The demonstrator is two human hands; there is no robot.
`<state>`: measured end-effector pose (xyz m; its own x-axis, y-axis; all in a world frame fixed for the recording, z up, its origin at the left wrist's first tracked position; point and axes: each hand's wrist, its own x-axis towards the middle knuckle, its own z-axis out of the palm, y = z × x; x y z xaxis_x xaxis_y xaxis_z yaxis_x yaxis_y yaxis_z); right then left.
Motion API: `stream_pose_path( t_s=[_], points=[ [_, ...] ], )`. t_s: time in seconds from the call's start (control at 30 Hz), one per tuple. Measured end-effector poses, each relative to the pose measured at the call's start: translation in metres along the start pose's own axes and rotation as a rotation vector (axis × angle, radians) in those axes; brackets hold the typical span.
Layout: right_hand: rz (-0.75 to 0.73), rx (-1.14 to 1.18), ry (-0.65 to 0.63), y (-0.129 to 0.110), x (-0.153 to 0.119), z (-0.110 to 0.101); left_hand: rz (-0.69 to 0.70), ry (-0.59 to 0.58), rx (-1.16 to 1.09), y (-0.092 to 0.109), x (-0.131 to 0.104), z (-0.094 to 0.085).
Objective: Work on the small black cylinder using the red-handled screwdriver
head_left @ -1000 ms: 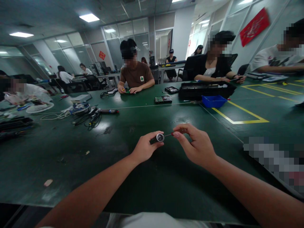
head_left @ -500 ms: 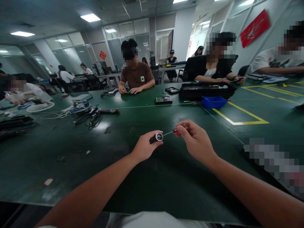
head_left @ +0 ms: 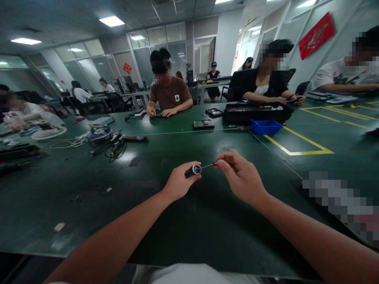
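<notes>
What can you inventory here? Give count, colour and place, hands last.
table: one, green, foreground
cylinder: one, black with silver rim, centre
screwdriver: one, reddish handle, right of cylinder
bin: one, blue, table's far side
long tray: one, black, behind bin
circuit-board part: one, green, left of bin
cables: several, black and white, table's left
tape: several, yellow, table's right
large banner: one, red, right wall
co-workers: several, varied clothing, background
left hand: one, bare, around cylinder
right hand: one, bare, on screwdriver
</notes>
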<state>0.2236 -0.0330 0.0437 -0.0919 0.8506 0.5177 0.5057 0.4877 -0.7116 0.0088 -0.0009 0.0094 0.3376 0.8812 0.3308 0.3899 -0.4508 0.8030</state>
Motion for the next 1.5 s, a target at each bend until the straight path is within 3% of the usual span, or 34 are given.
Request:
stream_pose_path(
  t_s=[0.4,0.57,0.83,1.2,1.5],
  points=[
    [-0.157,-0.154,-0.071,-0.013,-0.002,-0.005,0.032,0.028,0.035,-0.006,0.001,-0.001],
    [-0.147,-0.176,-0.116,-0.011,-0.003,-0.004,0.046,0.008,0.066,-0.006,0.000,-0.002],
    [-0.022,-0.278,0.034,-0.008,0.002,-0.001,0.060,0.004,0.097,-0.004,0.000,0.000],
    [-0.195,-0.249,-0.110,-0.011,-0.003,-0.002,0.045,0.002,0.121,-0.005,0.000,-0.002],
    [-0.060,-0.272,-0.170,-0.009,0.000,-0.001,0.062,-0.004,0.149,-0.008,0.001,-0.001]
  ],
)
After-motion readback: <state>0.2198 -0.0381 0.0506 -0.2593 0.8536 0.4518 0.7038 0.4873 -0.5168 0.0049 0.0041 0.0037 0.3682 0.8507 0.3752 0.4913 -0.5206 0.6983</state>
